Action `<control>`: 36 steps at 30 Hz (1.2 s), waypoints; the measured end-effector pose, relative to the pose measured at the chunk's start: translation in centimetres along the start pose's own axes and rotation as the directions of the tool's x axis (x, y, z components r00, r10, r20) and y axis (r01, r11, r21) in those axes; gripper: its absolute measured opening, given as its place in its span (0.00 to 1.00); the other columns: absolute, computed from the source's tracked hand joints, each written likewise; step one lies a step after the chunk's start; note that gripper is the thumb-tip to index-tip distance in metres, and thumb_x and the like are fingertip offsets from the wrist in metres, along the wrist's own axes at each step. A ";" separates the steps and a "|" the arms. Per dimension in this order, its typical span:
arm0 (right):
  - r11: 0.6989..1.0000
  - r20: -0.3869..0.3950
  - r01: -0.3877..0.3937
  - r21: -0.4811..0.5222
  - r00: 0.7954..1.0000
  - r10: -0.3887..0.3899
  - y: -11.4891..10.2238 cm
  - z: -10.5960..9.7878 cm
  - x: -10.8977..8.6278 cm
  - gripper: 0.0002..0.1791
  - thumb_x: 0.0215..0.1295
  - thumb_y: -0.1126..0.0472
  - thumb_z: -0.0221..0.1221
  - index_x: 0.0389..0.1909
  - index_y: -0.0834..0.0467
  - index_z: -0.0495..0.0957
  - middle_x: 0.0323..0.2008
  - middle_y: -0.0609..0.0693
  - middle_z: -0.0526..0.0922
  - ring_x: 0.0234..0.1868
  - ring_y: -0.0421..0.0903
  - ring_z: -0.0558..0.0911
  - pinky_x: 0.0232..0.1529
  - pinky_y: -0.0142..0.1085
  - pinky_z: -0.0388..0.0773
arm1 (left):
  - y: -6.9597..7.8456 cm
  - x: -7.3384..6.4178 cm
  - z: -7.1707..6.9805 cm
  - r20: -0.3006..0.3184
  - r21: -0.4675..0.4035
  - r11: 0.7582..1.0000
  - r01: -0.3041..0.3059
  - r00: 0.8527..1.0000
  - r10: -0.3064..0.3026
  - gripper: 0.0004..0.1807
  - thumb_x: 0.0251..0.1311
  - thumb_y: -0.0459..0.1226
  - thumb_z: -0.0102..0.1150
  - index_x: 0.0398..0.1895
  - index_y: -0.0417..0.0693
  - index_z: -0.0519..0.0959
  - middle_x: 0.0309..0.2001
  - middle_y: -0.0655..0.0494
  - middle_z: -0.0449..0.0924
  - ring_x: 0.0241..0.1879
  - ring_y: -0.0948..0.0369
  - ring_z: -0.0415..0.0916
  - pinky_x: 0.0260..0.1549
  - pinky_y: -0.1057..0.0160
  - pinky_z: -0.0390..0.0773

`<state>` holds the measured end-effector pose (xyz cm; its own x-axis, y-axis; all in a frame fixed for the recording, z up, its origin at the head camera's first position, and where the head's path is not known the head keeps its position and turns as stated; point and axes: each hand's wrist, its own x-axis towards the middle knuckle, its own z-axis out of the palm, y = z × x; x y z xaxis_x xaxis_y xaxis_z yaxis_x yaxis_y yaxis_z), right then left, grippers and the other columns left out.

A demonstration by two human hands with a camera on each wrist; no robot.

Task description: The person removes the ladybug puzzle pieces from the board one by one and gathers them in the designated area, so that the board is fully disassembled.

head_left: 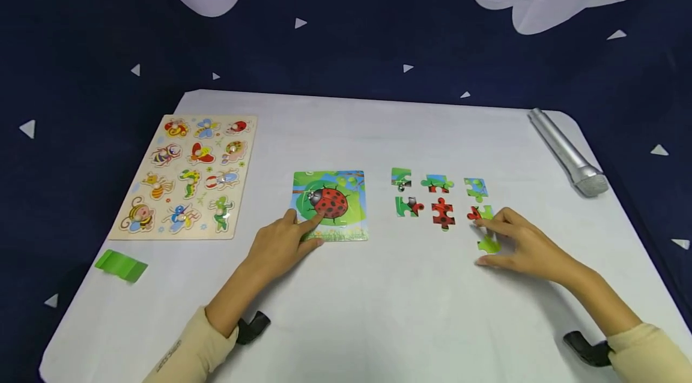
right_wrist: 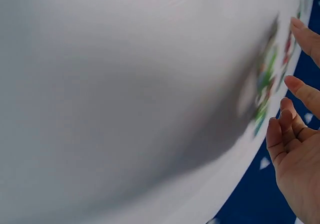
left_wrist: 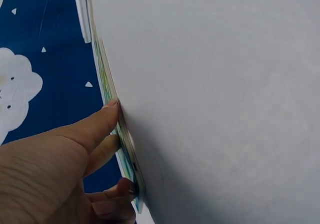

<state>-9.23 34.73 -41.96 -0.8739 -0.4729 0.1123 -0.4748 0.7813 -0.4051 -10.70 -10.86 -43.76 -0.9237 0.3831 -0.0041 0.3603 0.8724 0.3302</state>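
Note:
A square ladybug picture board (head_left: 354, 228) lies flat on the table in the head view. My left hand (head_left: 278, 248) rests on its lower left part, the index finger straight across the picture and the thumb near the bottom edge. In the left wrist view, this hand (left_wrist: 70, 169) touches the board (left_wrist: 107, 86) along its edge. My right hand (head_left: 527, 248) hovers at the right column of jigsaw pieces. Its index fingertip is by a red and green piece (head_left: 486, 212), and a lime green piece (head_left: 489, 244) shows between finger and thumb. In the right wrist view, the fingers (right_wrist: 302, 91) are spread.
Several more ladybug jigsaw pieces lie between the hands, among them a red spotted one (head_left: 443, 215). At the left are a wooden insect peg puzzle (head_left: 208, 230) and a green strip (head_left: 121, 266). A silver microphone (head_left: 564, 152) lies near the right table edge.

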 end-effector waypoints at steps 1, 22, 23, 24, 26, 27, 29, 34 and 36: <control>1.000 0.005 0.010 0.004 1.000 -0.010 -0.6 0.2 0.7 0.37 0.41 0.51 0.80 0.55 0.60 0.82 0.37 0.43 0.68 0.36 0.36 0.64 0.34 0.27 0.62 | -0.1 0.0 0.0 0.005 -0.022 1.000 0.007 1.000 -0.007 0.29 0.63 0.53 0.63 0.66 0.58 0.76 0.31 0.50 0.68 0.18 0.61 0.61 0.15 0.64 0.63; 0.965 0.140 0.259 0.033 0.955 -0.261 -15.4 9.0 16.6 0.23 0.55 0.55 0.73 0.48 0.66 0.85 0.35 0.50 0.72 0.35 0.42 0.68 0.37 0.34 0.70 | -1.6 -1.4 -0.2 -0.021 0.048 0.999 0.008 1.000 -0.007 0.32 0.63 0.53 0.63 0.68 0.51 0.73 0.29 0.54 0.65 0.21 0.63 0.60 0.16 0.66 0.62; 0.964 0.141 0.266 0.015 0.954 -0.266 -15.6 9.2 16.8 0.23 0.55 0.55 0.73 0.47 0.66 0.85 0.35 0.50 0.72 0.35 0.42 0.68 0.36 0.34 0.70 | -1.6 -1.5 -0.1 -0.023 0.053 0.999 0.006 1.000 -0.005 0.32 0.63 0.53 0.62 0.68 0.51 0.73 0.29 0.54 0.65 0.21 0.63 0.60 0.16 0.66 0.62; 0.962 0.140 0.273 -0.003 0.953 -0.270 -15.7 9.3 17.0 0.23 0.54 0.55 0.74 0.46 0.66 0.85 0.35 0.49 0.72 0.35 0.42 0.68 0.36 0.34 0.70 | -1.6 -1.5 -0.1 -0.025 0.056 0.998 0.006 1.000 -0.004 0.32 0.64 0.53 0.62 0.68 0.51 0.73 0.30 0.54 0.65 0.21 0.63 0.60 0.16 0.66 0.62; 0.958 0.142 0.284 -0.033 0.950 -0.277 -15.8 9.4 17.1 0.22 0.54 0.55 0.74 0.45 0.66 0.86 0.35 0.50 0.72 0.35 0.42 0.69 0.36 0.34 0.71 | -1.6 -1.5 -0.1 -0.031 0.058 0.998 0.003 1.000 -0.001 0.32 0.63 0.53 0.63 0.68 0.51 0.74 0.30 0.54 0.65 0.20 0.63 0.60 0.16 0.66 0.62; 0.956 0.147 0.291 -0.043 0.948 -0.282 -15.8 9.4 17.3 0.22 0.54 0.55 0.74 0.44 0.66 0.86 0.35 0.50 0.73 0.36 0.43 0.70 0.37 0.34 0.72 | -1.6 -1.5 -0.1 -0.032 0.058 0.998 0.004 0.999 -0.002 0.32 0.63 0.53 0.63 0.67 0.51 0.74 0.30 0.54 0.65 0.20 0.63 0.60 0.16 0.65 0.62; 0.953 0.166 0.299 -0.050 0.943 -0.287 -15.8 9.3 17.5 0.21 0.53 0.55 0.74 0.43 0.66 0.86 0.36 0.50 0.73 0.36 0.43 0.70 0.38 0.35 0.73 | -1.6 -1.5 -0.1 -0.030 0.059 0.998 0.004 1.000 -0.002 0.32 0.63 0.53 0.63 0.67 0.51 0.74 0.29 0.53 0.65 0.20 0.63 0.60 0.16 0.65 0.62; 0.962 0.240 0.273 -0.013 0.935 -0.262 -15.6 9.2 18.1 0.21 0.53 0.54 0.73 0.43 0.64 0.85 0.37 0.49 0.71 0.36 0.43 0.69 0.37 0.34 0.72 | -1.4 -1.4 -0.2 -0.011 0.064 0.998 0.013 1.000 -0.012 0.32 0.64 0.54 0.61 0.68 0.51 0.73 0.30 0.53 0.64 0.20 0.62 0.60 0.15 0.65 0.62; 0.960 0.236 0.279 -0.007 0.934 -0.270 -15.5 9.3 18.2 0.21 0.52 0.54 0.73 0.42 0.64 0.85 0.37 0.49 0.71 0.35 0.42 0.69 0.35 0.32 0.71 | -1.4 -1.4 -0.2 -0.003 0.068 0.998 0.018 1.000 -0.018 0.32 0.65 0.54 0.60 0.69 0.52 0.72 0.30 0.53 0.65 0.20 0.62 0.61 0.15 0.65 0.62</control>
<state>-16.81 10.26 -42.13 -0.6633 -0.7484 -0.0004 -0.7006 0.6211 -0.3514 -9.94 -12.63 -44.05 -0.9304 0.3664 -0.0077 0.3513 0.8978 0.2654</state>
